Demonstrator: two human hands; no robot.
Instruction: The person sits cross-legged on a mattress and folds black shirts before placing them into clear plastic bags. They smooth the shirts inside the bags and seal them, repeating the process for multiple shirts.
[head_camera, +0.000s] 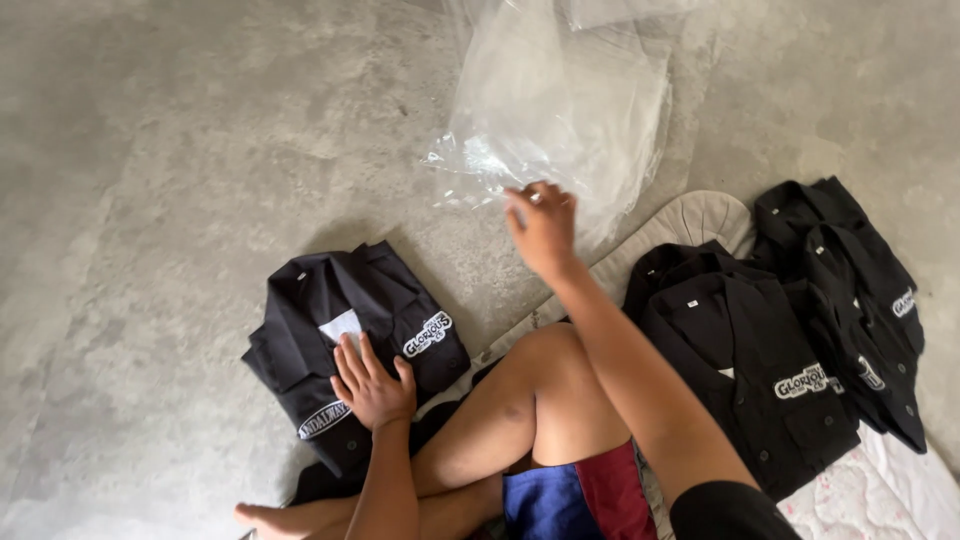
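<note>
Shirt (330, 300) folded at 8 o'clock, left hand (372, 385) flat, spread on it; right hand (543, 228) pinching plastic bag (560, 110) at 12; shirt pile (790, 340) at 3.

Garment-packing room: bare concrete floor (180, 150), folded shirts (760, 360)

Two piles of folded black shirts (760, 370) (860, 290) lie on a pale mat (700, 215) at the floor's (150, 150) right edge.

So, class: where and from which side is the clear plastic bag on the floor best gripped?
Likely at the crumpled near edge of the clear plastic bag, coming from the person's side. That edge lifts off the floor beside the right hand; the rest lies flat and offers little to pinch.
</note>
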